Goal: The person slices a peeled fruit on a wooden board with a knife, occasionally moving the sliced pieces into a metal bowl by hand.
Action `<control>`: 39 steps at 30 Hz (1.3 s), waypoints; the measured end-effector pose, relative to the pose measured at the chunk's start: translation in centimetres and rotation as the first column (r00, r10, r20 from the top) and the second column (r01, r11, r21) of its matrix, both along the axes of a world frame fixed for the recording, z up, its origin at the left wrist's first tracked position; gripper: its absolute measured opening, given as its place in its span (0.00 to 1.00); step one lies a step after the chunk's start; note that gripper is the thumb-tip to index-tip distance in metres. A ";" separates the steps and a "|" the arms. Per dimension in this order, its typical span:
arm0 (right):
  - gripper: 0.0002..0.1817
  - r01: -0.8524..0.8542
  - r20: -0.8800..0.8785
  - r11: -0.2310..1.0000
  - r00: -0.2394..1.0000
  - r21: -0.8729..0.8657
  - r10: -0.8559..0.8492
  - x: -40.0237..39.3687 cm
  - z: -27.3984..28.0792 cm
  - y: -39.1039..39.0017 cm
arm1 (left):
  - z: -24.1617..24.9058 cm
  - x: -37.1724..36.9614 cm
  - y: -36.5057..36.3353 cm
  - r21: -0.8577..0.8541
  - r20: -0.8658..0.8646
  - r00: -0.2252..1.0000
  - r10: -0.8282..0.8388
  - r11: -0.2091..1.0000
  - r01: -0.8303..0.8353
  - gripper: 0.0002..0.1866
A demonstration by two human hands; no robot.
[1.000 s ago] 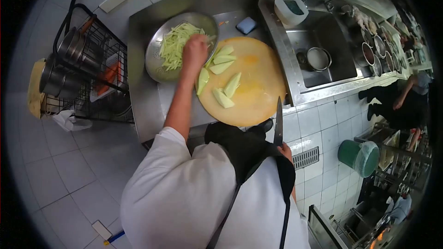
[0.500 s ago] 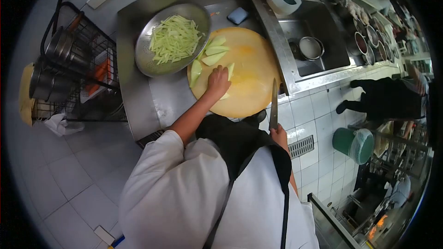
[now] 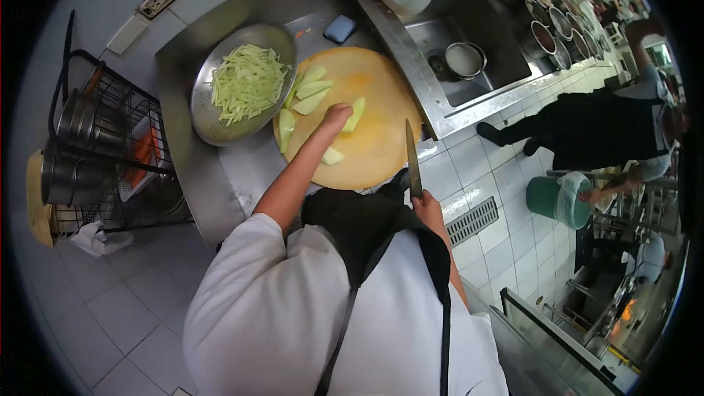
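Note:
My left hand (image 3: pixel 338 115) is closed on the near end of a pale green vegetable piece (image 3: pixel 355 114) over the round yellowish cutting board (image 3: pixel 381 143). In my right hand (image 3: pixel 427 210) is the handle of a long knife (image 3: pixel 413 158), its blade over the board's right edge. Several more pieces (image 3: pixel 313 101) lie at the board's left side, and one small piece (image 3: pixel 332 155) sits below my left hand. A metal colander (image 3: pixel 205 121) left of the board holds a heap of thin green strips (image 3: pixel 248 82).
A blue sponge (image 3: pixel 339 28) lies behind the board. The sink (image 3: pixel 499 48) with a small pot (image 3: pixel 465 60) is at the right. A wire rack (image 3: pixel 110 165) with pots stands at the left. Another person (image 3: pixel 601 128) is beside a green bin (image 3: pixel 546 200).
My left hand has shifted on the board, and the piece it holds has moved toward the middle. The view has turned and shifted. The other person has come closer to the sink and bin.

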State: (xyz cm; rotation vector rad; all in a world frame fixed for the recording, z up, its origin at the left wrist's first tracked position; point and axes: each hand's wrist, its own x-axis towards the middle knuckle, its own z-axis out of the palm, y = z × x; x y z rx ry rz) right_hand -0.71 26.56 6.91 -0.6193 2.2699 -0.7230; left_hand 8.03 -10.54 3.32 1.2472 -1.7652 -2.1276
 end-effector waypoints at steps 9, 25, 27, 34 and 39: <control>0.13 -0.031 -0.116 0.999 0.993 -0.038 0.027 -0.8 0.4 -0.9 | 1.7 -3.6 2.2 -0.086 0.029 0.976 -0.216 0.972 0.218 0.23; 0.09 -0.250 -0.424 0.968 0.875 0.014 0.232 -0.2 2.4 -3.7 | -4.3 -7.4 6.8 0.154 -0.286 0.925 0.251 0.965 -0.214 0.28; 0.08 -0.256 -0.425 0.966 0.873 0.015 0.238 -0.3 2.6 -3.8 | -4.6 -7.4 7.3 0.175 -0.335 0.903 0.268 0.960 -0.220 0.28; 0.08 -0.224 -0.448 0.973 0.865 0.056 0.225 -0.4 4.6 -5.6 | -3.9 -7.4 8.1 0.076 -0.401 0.884 0.241 0.970 -0.230 0.28; 0.09 -0.252 -0.434 0.965 0.863 0.076 0.259 0.0 4.7 -5.7 | -4.4 -7.6 8.3 0.026 -0.387 0.888 0.247 0.966 -0.258 0.28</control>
